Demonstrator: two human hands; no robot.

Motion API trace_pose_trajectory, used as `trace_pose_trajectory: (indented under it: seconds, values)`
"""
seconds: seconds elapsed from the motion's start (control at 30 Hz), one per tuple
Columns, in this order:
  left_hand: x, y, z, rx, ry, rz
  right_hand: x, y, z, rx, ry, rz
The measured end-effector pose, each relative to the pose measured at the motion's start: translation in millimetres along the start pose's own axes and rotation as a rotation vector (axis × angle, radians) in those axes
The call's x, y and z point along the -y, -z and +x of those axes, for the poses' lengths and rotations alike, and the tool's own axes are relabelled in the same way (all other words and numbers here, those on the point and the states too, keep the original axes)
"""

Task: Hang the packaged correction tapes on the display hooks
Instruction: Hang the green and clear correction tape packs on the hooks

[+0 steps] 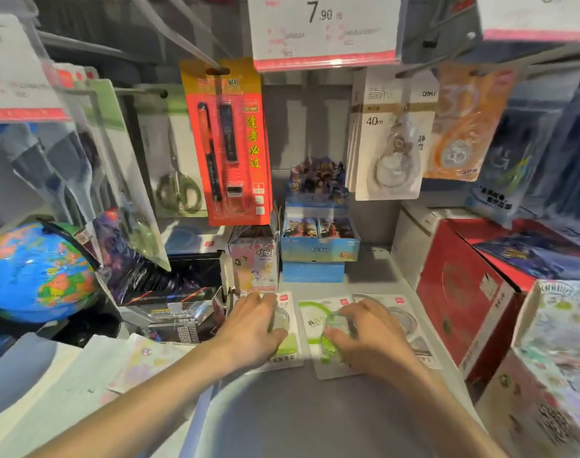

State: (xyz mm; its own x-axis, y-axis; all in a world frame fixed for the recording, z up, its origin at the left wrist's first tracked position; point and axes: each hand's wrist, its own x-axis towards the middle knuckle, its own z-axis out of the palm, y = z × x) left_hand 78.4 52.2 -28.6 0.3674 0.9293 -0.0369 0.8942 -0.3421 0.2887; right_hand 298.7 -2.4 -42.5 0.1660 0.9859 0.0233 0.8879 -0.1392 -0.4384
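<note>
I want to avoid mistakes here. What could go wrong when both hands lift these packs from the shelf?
1. The right hand grips one green pack that overlaps another pack; lifting may drag it.
2. The hook above already holds white packs, so space may be tight.

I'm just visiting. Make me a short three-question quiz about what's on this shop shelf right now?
1. True or false: both hands rest on packets lying flat on the shelf.
2. Which side of the red pen pack is the globe on: A left, B right?
3. What price shows on the tag overhead?

Key: 1 true: left hand and right hand each cover a correction tape packet. 2 A. 3 7.90.
</note>
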Motion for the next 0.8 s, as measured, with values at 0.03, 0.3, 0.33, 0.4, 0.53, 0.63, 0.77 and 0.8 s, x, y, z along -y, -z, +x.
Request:
trace_pose_trajectory:
  seconds: [0.03,0.3,0.33,0.4,0.53,0.63,0.77,0.8]
  values:
    - [2.0,1.1,-1.4,-0.026,-0.019,-0.026,0.1,1.5,0.3,-0.024,0.005,0.038]
    - [-6.8,25.3,-18.4,-0.252,-0.249,-0.241,41.7,21.9,10.3,0.09,-0.079,0.94]
    - [-8.5,28.0,-20.8,-0.266,-0.26,-0.266,45.4,24.5,9.6,0.093,-0.094,1.05]
    - [-10.7,32.6,-24.0,-0.286,-0.287,-0.306,48.7,28.9,5.9,0.076,-0.116,1.155]
    - [-13.9,37.5,-27.8,-0.337,-0.33,-0.379,44.9,41.7,-2.2,0.016,-0.1,1.161]
    - [-13.6,40.4,-23.5,-0.371,-0.246,-0.548,37.9,57.1,-6.4,-0.051,-0.082,1.178]
    - [-17.9,42.9,-13.1,-0.146,-0.1,-0.878,36.0,63.1,-8.4,-0.051,-0.072,1.18]
    - [-17.5,42.6,-11.3,-0.118,-0.08,-0.945,36.1,62.7,-7.9,-0.042,-0.07,1.17]
